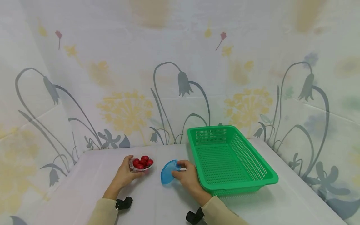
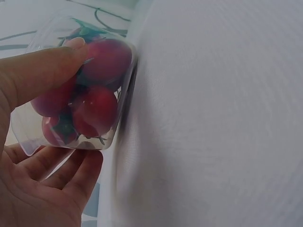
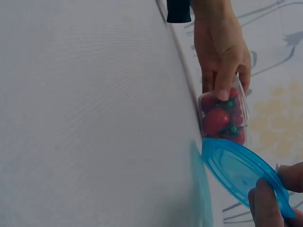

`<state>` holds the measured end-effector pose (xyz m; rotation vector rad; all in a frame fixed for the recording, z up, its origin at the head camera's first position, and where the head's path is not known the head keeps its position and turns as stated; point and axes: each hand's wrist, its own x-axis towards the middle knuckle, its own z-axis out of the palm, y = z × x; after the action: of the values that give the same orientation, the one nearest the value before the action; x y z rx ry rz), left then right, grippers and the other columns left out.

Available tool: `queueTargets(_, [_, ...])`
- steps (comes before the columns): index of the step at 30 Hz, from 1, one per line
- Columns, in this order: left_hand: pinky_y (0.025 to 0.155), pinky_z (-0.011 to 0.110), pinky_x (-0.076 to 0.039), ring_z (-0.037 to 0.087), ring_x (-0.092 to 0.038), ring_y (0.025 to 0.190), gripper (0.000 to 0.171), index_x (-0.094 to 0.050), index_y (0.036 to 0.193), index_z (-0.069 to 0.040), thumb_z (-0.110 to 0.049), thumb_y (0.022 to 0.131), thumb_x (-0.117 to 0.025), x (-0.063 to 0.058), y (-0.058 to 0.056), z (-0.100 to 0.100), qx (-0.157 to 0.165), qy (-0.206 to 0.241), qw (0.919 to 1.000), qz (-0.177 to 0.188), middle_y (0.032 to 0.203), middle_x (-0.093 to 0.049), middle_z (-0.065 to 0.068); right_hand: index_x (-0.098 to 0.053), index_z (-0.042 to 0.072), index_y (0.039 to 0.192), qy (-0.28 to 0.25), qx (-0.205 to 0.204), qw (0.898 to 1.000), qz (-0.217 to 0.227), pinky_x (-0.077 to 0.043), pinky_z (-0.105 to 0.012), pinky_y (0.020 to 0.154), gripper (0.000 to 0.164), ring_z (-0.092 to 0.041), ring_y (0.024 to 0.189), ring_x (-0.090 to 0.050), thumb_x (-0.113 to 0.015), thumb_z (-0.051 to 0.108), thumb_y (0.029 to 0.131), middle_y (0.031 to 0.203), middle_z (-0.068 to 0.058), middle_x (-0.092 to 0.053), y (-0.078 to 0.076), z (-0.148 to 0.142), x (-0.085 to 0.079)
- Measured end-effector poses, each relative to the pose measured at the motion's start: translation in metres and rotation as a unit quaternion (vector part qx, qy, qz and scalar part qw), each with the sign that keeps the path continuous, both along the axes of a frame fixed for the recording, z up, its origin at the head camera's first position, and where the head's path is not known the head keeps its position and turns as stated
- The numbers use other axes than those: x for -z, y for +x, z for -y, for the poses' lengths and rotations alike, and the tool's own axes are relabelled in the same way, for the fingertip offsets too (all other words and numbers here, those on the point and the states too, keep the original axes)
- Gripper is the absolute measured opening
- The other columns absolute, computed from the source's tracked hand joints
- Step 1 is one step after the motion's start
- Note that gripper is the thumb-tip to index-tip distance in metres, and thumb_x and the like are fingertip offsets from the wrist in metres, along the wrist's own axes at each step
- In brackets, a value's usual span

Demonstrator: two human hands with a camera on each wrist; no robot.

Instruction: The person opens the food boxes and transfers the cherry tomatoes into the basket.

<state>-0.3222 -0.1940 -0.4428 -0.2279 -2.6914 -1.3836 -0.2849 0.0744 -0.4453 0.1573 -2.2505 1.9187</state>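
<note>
Near the back edge of the tabletop (image 1: 152, 203), the left hand (image 1: 123, 175) grips the tub (image 1: 140, 169); the right hand (image 1: 190, 177) pinches the blue dish (image 1: 166, 174). Best keep the tub level so its tomatoes (image 1: 143, 162) stay in, and squeeze the dish lightly.

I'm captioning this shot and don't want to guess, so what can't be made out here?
Left wrist view: parts of some tomatoes, covered by the left hand; their exact number, since they overlap.
Right wrist view: one end of the clear container, behind the blue piece; most of the right hand, cut off by the picture's edge.
Head view: the green basket's far outer side, hidden by its own walls.
</note>
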Motion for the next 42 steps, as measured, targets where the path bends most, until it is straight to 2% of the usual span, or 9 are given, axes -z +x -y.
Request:
queueTargets(5, [0.093,0.051,-0.046,0.040,-0.051,0.112,0.093,-0.027,0.142,0.004,-0.019,0.072,-0.084,0.000,-0.001,-0.006,0.003,-0.005,1.0000,-0.008,0.136,-0.045,0.026,-0.057,-0.004,0.119,0.025,-0.016,0.999,0.015,-0.055,-0.031,0.068,0.048,-0.022,0.085,-0.064,-0.076,0.007,0.076,0.104,-0.016,-0.060,0.005,-0.005,0.001])
queueTargets(9, [0.095,0.051,-0.045,0.039,-0.050,0.115,0.092,-0.028,0.142,0.002,-0.018,0.071,-0.084,0.003,-0.004,-0.012,0.006,0.002,1.0000,-0.001,0.135,-0.046,0.024,-0.055,-0.009,0.120,0.043,-0.030,0.999,0.017,-0.055,-0.031,0.067,0.052,-0.023,0.083,-0.063,-0.076,0.004,0.075,0.104,-0.019,-0.059,0.010,-0.009,0.002])
queueTargets(18, [0.096,0.051,-0.045,0.038,-0.050,0.117,0.093,-0.030,0.142,0.001,-0.018,0.069,-0.086,0.006,-0.010,-0.024,0.018,0.013,0.9997,0.013,0.135,-0.046,0.023,-0.057,-0.012,0.110,0.157,-0.062,0.986,-0.011,-0.051,-0.030,0.063,0.049,-0.023,0.081,-0.058,-0.079,0.004,0.069,0.095,-0.017,-0.060,0.010,-0.018,0.008])
queueTargets(29, [0.097,0.050,-0.045,0.037,-0.049,0.119,0.094,-0.030,0.142,0.000,-0.014,0.069,-0.086,0.006,-0.014,-0.033,0.038,0.027,0.9986,0.024,0.135,-0.046,0.023,-0.054,-0.014,0.111,0.157,-0.096,0.982,0.029,-0.050,-0.027,0.047,0.051,-0.015,0.052,-0.061,-0.079,0.001,0.069,0.090,-0.016,-0.057,0.015,-0.016,0.003])
queueTargets(36, [0.097,0.050,-0.045,0.039,-0.050,0.118,0.094,-0.029,0.142,0.002,-0.012,0.069,-0.086,0.005,-0.014,-0.034,0.046,0.035,0.9981,0.020,0.135,-0.046,0.024,-0.056,-0.012,0.112,0.185,-0.097,0.978,-0.005,-0.049,-0.026,0.048,0.053,-0.014,0.060,-0.059,-0.080,0.001,0.067,0.099,-0.021,-0.060,0.016,-0.014,0.001])
queueTargets(42, [0.097,0.049,-0.044,0.039,-0.050,0.118,0.095,-0.028,0.143,0.002,-0.013,0.069,-0.086,0.006,-0.016,-0.034,0.053,0.037,0.9978,0.019,0.135,-0.046,0.025,-0.061,-0.007,0.110,0.230,-0.086,0.968,-0.044,-0.049,-0.028,0.057,0.052,-0.021,0.074,-0.059,-0.083,0.006,0.065,0.097,-0.018,-0.063,0.013,-0.017,0.002])
